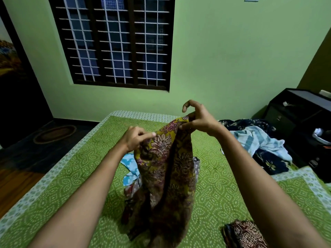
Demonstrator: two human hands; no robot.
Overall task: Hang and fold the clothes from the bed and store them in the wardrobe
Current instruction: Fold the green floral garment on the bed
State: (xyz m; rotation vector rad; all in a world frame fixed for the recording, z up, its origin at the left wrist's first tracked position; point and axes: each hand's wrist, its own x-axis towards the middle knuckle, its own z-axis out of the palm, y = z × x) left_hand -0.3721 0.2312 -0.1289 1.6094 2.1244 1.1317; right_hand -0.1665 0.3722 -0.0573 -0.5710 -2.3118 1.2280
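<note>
A mustard and maroon floral garment hangs above the green patterned bed, held up by both hands. My left hand pinches its top edge on the left side. My right hand pinches the top edge higher up on the right, with the forefinger raised and curled. The cloth drapes down to the bedsheet and hides part of a light blue and white garment lying behind it.
A heap of dark floral and pale blue clothes lies at the bed's right side. A folded dark patterned cloth sits at the near right. A black cabinet stands by the right wall. A barred window faces me.
</note>
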